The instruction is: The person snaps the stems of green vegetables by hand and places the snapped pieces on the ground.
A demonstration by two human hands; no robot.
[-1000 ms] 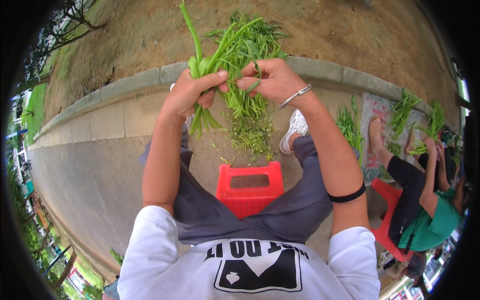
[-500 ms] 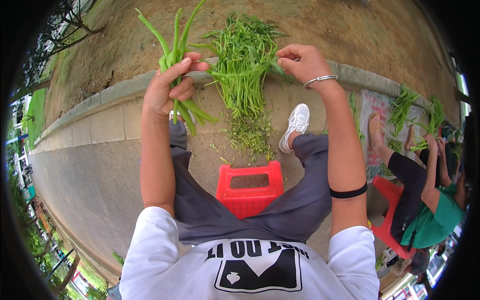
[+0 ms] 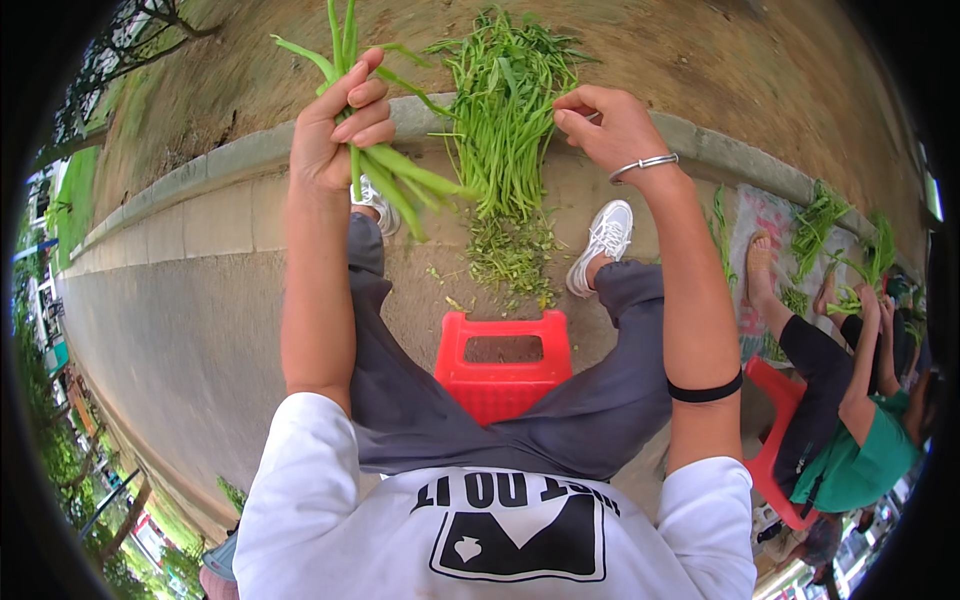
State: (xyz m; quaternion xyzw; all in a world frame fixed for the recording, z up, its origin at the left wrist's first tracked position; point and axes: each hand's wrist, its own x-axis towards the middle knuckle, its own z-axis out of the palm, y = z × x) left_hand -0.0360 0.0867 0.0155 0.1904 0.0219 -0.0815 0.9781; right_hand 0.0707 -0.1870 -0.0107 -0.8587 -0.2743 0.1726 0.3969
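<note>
Left hand (image 3: 335, 125) clenched on green stems (image 3: 385, 165), right hand (image 3: 605, 125) pinching the leafy greens pile (image 3: 505, 110)

I noted bright green stems (image 3: 385, 170) in the left hand (image 3: 335, 125). The leafy pile (image 3: 505, 110) was darker green. Stool (image 3: 503, 362): red. Trousers (image 3: 400, 400): grey. Shoes (image 3: 605, 235): white. Shirt (image 3: 480, 540): white, black print. Right wrist carried a silver bangle (image 3: 645, 163); the forearm, a black band (image 3: 705, 390).

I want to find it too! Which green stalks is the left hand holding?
Start at the red stool and look up past the left knee. The left hand grips thick green stalks. Unlike the leafy pile on the curb, they are fat, bare and few.
</note>
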